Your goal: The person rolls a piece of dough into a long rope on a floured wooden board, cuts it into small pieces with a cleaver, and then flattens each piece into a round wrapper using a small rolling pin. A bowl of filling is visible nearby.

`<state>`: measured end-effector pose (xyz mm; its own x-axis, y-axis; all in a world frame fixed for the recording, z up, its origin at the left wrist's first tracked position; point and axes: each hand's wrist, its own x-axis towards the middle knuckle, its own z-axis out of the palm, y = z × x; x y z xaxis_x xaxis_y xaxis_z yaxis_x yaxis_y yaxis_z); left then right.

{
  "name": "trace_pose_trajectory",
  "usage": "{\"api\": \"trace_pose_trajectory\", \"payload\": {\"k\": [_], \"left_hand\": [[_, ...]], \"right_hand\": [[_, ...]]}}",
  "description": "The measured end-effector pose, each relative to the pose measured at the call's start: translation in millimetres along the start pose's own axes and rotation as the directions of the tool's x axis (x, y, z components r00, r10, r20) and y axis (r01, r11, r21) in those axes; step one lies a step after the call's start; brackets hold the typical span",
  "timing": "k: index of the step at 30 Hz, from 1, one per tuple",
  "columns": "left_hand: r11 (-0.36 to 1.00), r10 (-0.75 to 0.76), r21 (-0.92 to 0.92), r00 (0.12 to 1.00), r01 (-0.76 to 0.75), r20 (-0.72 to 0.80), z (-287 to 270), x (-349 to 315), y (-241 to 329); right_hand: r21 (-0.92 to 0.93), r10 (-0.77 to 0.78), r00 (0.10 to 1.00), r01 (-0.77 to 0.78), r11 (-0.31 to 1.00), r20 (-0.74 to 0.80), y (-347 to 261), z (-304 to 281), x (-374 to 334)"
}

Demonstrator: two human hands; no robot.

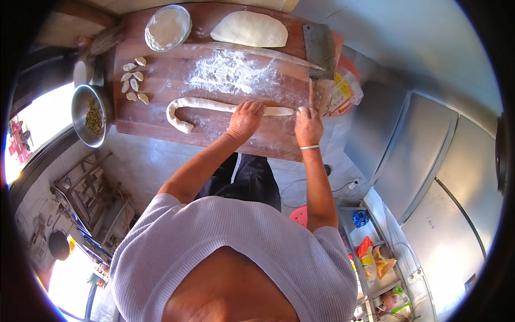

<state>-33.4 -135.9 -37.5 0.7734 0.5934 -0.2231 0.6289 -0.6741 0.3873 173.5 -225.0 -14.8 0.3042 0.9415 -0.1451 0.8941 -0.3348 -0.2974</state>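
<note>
A long rope of pale dough (pixel 204 103) lies across the wooden board, its left end curled back toward me like a hook. My left hand (pixel 248 119) is closed around the rope, right of its middle. A short, thinner stretch of dough runs from there to my right hand (pixel 308 127), whose fingers are bent and pressed together at the rope's right end. What lies under those right fingertips is mostly hidden. Beyond my hands, loose flour (pixel 230 72) whitens the board. At the board's left, several small dumplings (pixel 132 80) sit in a group.
Along the far side are a bowl of flour (pixel 167 28), a large dough slab (pixel 251 29), a long tapered rolling pin (pixel 257 52) and a cleaver (pixel 318 48). A metal bowl of greenish filling (pixel 92 115) stands off the left edge. Printed bags (pixel 346 94) are at right.
</note>
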Motion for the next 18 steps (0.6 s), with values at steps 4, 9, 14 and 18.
{"api": "trace_pose_trajectory", "payload": {"k": [4, 9, 14, 18], "left_hand": [[0.993, -0.117, -0.028, 0.988, 0.114, -0.098, 0, 16, 22], [0.97, -0.007, -0.243, 1.0, 0.0, -0.028, -21, 20, 18], [0.972, 0.042, -0.234, 0.952, 0.032, 0.303, -37, 25, 10], [0.987, 0.027, -0.154, 0.9, 0.046, 0.436, -43, 31, 14]], "right_hand": [[-0.088, -0.299, 0.954, 0.295, 0.951, -0.025, -29, 6, 2], [-0.084, -0.303, 0.941, 0.317, 0.945, 0.148, -31, 32, 2], [0.159, -0.135, 0.898, 0.074, 0.985, 0.42, -49, 26, 8], [0.035, -0.137, 0.799, 0.143, 0.989, 0.585, -49, 12, 24]]}}
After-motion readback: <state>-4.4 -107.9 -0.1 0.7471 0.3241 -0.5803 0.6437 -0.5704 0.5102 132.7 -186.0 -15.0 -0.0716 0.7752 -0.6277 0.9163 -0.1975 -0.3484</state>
